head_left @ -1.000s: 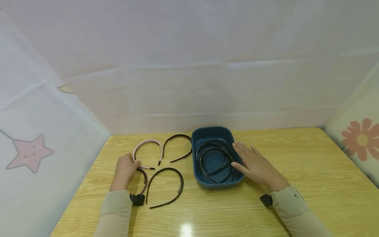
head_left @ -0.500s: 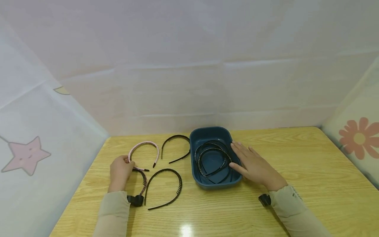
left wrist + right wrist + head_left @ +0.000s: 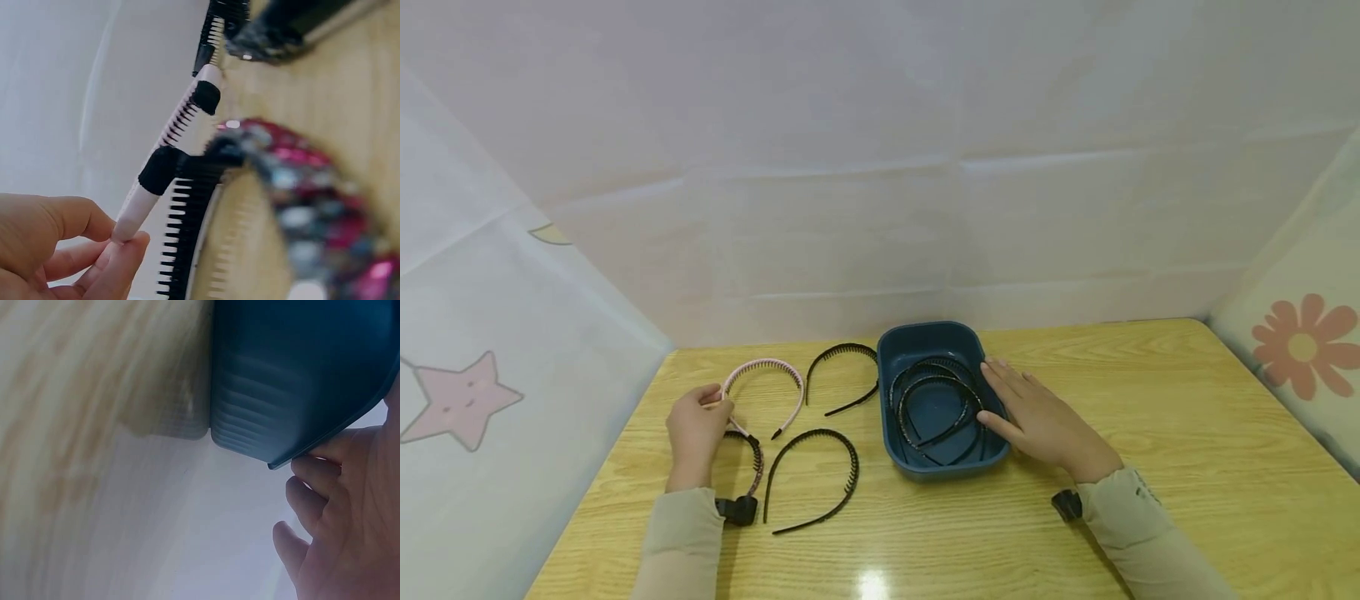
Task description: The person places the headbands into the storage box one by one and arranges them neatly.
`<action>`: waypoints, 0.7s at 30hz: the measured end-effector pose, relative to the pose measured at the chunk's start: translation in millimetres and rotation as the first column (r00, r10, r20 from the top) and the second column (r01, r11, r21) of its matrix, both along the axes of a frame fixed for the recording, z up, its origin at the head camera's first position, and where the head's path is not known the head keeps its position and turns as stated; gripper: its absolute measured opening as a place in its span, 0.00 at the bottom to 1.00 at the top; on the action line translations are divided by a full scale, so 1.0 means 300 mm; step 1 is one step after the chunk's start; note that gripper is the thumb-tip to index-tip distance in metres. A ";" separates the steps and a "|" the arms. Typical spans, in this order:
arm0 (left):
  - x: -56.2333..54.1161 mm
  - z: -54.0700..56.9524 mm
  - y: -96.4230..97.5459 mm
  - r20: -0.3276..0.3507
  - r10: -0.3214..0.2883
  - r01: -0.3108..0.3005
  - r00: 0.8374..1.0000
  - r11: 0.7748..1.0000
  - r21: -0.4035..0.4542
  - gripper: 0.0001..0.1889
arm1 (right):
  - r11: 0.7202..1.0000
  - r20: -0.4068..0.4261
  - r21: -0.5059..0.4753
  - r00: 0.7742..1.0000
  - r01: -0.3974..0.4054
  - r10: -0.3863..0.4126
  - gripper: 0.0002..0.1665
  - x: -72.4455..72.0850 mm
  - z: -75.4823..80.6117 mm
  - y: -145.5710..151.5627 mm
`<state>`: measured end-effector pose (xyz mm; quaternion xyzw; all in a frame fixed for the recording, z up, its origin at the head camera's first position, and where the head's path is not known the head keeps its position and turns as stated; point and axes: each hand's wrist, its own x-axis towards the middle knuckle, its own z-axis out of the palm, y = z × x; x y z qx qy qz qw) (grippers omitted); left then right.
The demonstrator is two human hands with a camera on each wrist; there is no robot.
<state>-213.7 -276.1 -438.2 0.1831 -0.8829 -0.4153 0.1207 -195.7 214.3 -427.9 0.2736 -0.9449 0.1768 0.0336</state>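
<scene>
In the head view my left hand (image 3: pixel 695 429) pinches a pink headband (image 3: pixel 763 362) by its left side, thumb against fingers. The left wrist view shows that pinch on the pink headband (image 3: pixel 133 215), near one black tip. Just below it lies a headband with pink and silver glitter (image 3: pixel 340 209), partly hidden by the left hand in the head view. My right hand (image 3: pixel 1045 425) rests with extended fingers on the right rim of a blue plastic bin (image 3: pixel 943 475). Several dark headbands (image 3: pixel 936 377) lie overlapping inside the bin.
One black headband (image 3: pixel 854 467) lies on the wooden table (image 3: pixel 970 542) in front, left of the bin. Another black headband (image 3: pixel 847 345) lies further back, against the bin's left side. A pale cloth wall (image 3: pixel 850 208) stands behind the table.
My left hand has shifted slightly left, and the pink headband it pinches has turned a little, its ends now lying differently. The right hand stays on the bin's rim.
</scene>
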 end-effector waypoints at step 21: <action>0.017 0.084 -0.007 -0.040 -0.308 0.236 0.951 0.632 0.738 0.33 | 1.000 -0.011 0.011 1.000 -0.007 0.007 0.45 -0.001 0.006 0.001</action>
